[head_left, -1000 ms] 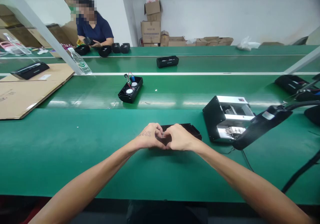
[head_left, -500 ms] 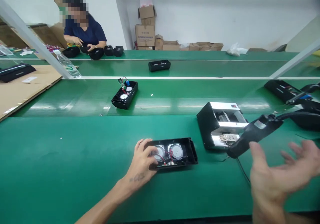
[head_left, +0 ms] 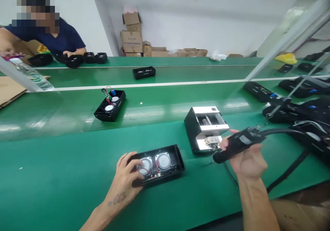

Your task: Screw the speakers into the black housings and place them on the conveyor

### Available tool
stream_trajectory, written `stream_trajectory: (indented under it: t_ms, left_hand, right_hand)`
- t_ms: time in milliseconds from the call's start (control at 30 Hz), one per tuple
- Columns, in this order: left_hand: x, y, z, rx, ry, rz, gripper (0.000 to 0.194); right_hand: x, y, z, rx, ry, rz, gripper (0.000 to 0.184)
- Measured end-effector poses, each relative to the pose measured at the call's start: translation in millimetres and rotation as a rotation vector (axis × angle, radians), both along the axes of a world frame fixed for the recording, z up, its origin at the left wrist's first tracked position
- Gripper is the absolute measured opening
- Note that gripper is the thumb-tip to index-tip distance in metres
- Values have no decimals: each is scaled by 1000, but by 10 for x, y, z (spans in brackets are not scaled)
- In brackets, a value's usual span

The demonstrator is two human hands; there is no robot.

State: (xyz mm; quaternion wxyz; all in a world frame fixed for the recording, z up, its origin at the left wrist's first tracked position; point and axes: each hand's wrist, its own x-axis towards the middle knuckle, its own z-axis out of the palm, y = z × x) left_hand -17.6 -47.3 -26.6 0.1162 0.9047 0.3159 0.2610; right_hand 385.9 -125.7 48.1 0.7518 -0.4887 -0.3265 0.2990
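Observation:
My left hand [head_left: 129, 174] grips the left end of an open black speaker housing [head_left: 171, 171], thumb and fingers over its rim. Inside lie two round white-backed speaker drivers [head_left: 163, 161], with red wires and a small board along the near wall. To the right, my right hand [head_left: 247, 162] is closed around a black electric screwdriver [head_left: 239, 144], which tilts down to the left with its bit apart from the housing. Behind the screwdriver tip stands a black and silver screw feeder [head_left: 193, 133] with a lit front.
Another open housing [head_left: 110, 109] with a raised circuit board lies on the green belt; a further housing [head_left: 143, 73] sits beyond. Several black housings [head_left: 286, 110] crowd the right side near cables. A co-worker [head_left: 62, 36] sits across, by a plastic bottle [head_left: 33, 73] and slanted white post [head_left: 273, 52].
My right hand has moved left from beside the electric screwdriver and taken hold of it. My left hand stays on the speaker housing. The camera has turned right; the co-worker's arm now reaches out sideways.

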Motion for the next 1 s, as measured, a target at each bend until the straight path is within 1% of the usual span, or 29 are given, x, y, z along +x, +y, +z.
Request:
stream_trajectory:
  t_ms: [100, 200, 267, 333, 400, 533, 600, 633, 767, 867, 933, 1000]
  left_hand:
    - [-79, 83, -106, 110, 31, -31, 15]
    - [-81, 180, -219, 218, 35, -64, 11]
    - [-1, 205, -244, 233, 33, -59, 9]
    - [126, 191, -222, 197, 22, -9, 8]
    - [265, 161, -180, 167, 9, 27, 8]
    - [474, 135, -137, 171, 4, 16, 10]
    - [525, 135, -139, 145, -6, 30, 13]
    - [540, 135, -142, 129, -15, 35, 14]
    - [559, 130, -147, 77, -25, 29, 18]
    - [576, 112, -129, 42, -40, 37, 19]
    - [599, 88, -104, 10, -57, 42, 20]
    - [631, 57, -76, -32, -73, 62, 23]
  right_hand:
    - [0, -76, 2, 27, 13, 38, 57]
    - [-58, -76, -74, 27, -69, 52, 55]
    - [-89, -30, -146, -2, -171, 30, 50]
    - [-91, 27, -169, -23, -242, -21, 39]
    - [-71, 72, -89, 2, -258, -96, 33]
    - [-70, 152, 284, 214, -276, -286, 33]
    - [-113, 223, 411, 266, -295, -327, 31]
    - [-137, 265, 434, 260, -302, -328, 29]
    - [-194, 375, 373, 153, -336, -277, 27]
    - [-282, 322, 383, 66, -344, -161, 26]
    - [-446, 246, 448, 84, -292, -37, 25]
    - [-700, 175, 515, 163, -219, 87, 22]
